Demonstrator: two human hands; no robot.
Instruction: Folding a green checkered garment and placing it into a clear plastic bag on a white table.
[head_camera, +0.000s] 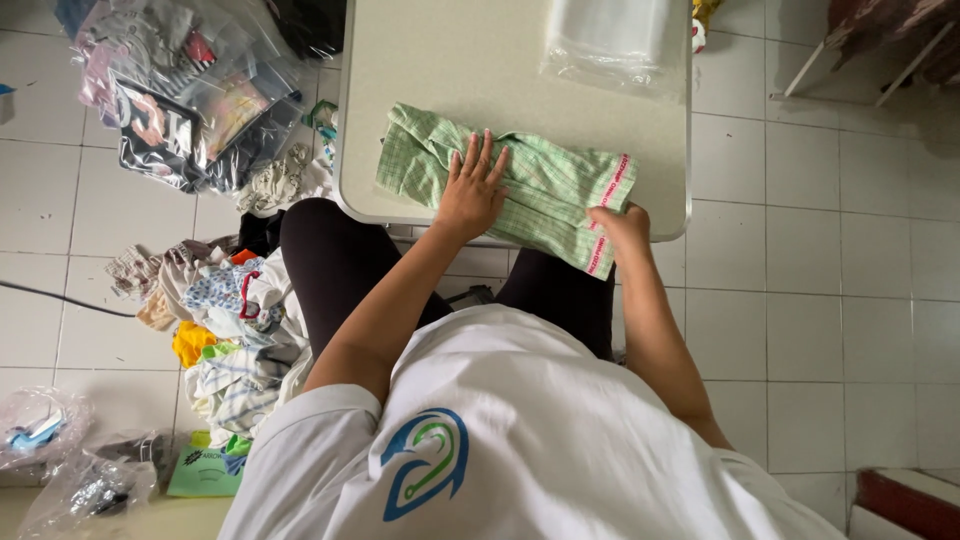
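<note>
A green checked garment (545, 190) with a white and red waistband lies folded across the near edge of a small pale table (450, 60). My left hand (470, 188) presses flat on the middle of the cloth, fingers spread. My right hand (620, 225) pinches the garment's right end at the waistband, where the cloth hangs over the table's edge.
A stack of clear plastic bags (615, 40) lies at the table's far right. Bagged clothes (190, 90) and a loose heap of clothes (225, 320) cover the tiled floor on the left. My knees sit under the table's near edge.
</note>
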